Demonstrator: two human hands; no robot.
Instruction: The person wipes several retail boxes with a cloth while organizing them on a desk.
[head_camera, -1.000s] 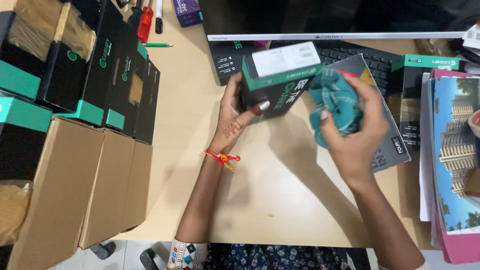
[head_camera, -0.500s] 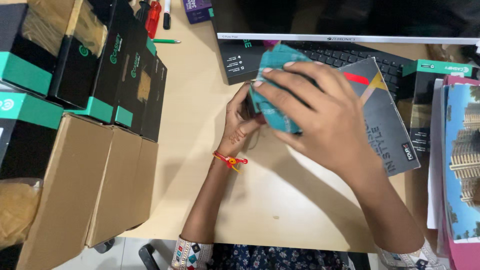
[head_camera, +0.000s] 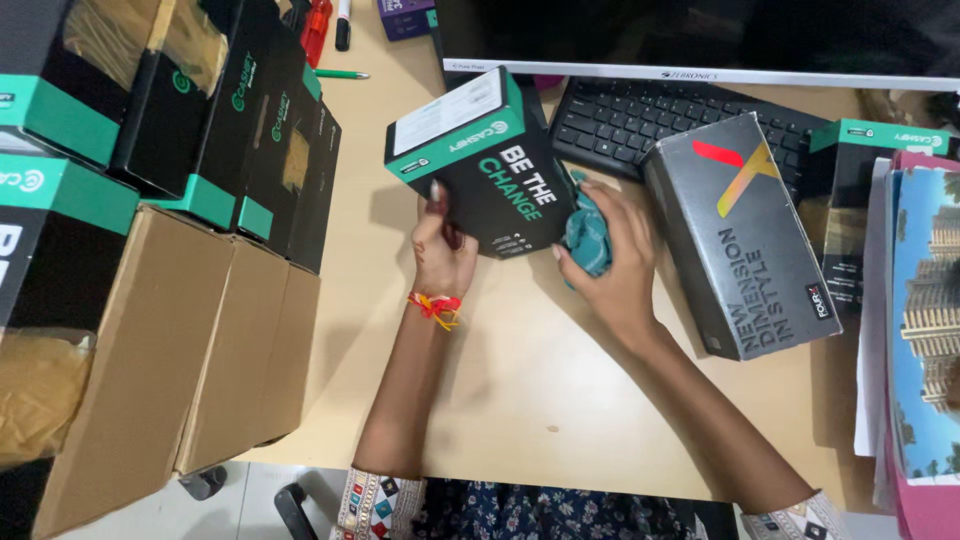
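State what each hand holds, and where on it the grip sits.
The left hand grips the black and green box at its lower left edge. The right hand clutches a bunched teal cloth against the box's lower right side.

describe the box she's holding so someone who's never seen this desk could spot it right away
Start at the black keyboard under the monitor; just in front of its left end is a black box with green edges. Unlike the matching boxes stacked at the left, it is tilted off the desk, gripped by the left hand, with the right hand pressing a teal cloth against it.
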